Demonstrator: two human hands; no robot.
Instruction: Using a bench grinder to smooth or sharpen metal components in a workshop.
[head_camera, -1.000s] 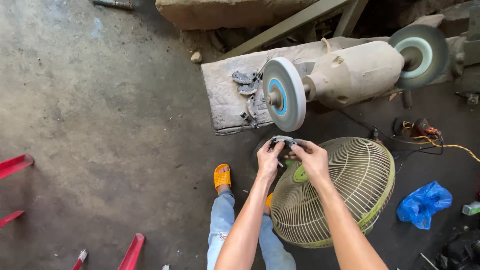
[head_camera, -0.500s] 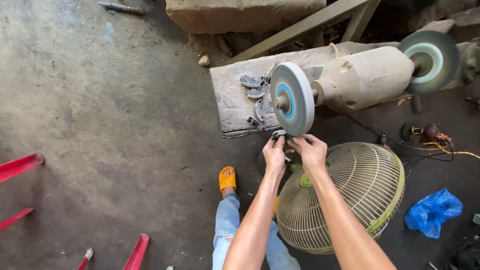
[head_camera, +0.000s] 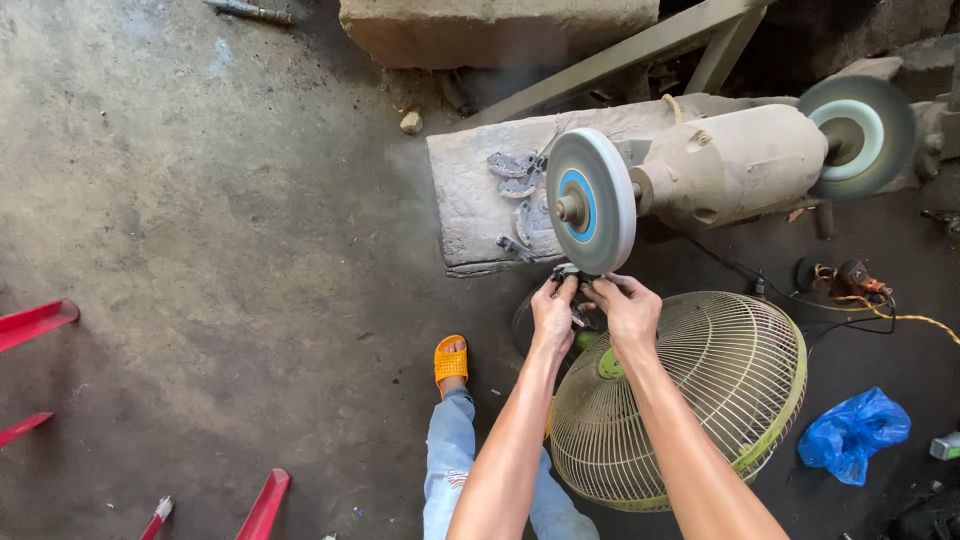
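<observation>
Hands were both up at the wheel: the left hand (head_camera: 553, 312) and the right hand (head_camera: 628, 306) were pinched together around a small dark metal piece (head_camera: 566, 272), pressing it to the lower rim of the grey grinding wheel with the blue centre (head_camera: 592, 200). Neither hand was spread wide; the fingers were curled tight on the piece, and how much of it they covered was hard to tell.

Risk number one, as I judged it, was those fingertips. They sat just beside the wheel's edge, and a slip or a snatch by the wheel could have dragged bare skin onto the abrasive. No gloves were visible.

Second worry: the piece itself. It was small and gripped only at its ends, so the wheel could have caught it and thrown it downward, toward the leg in light blue jeans (head_camera: 452, 455) and the foot in an orange open sandal (head_camera: 450, 361) just below.

A faint haze hung over the dusty beige motor housing (head_camera: 735, 165), so dust or grit near the eyes seemed likely too.

Beside the right forearm stood a cream wire-caged fan (head_camera: 700, 400), very near the elbow; a jolted arm could have knocked it. More grey metal pieces (head_camera: 518, 190) lay on the stone block worktop (head_camera: 465, 215) behind the wheel, close enough for a flung part to scatter them.
</observation>
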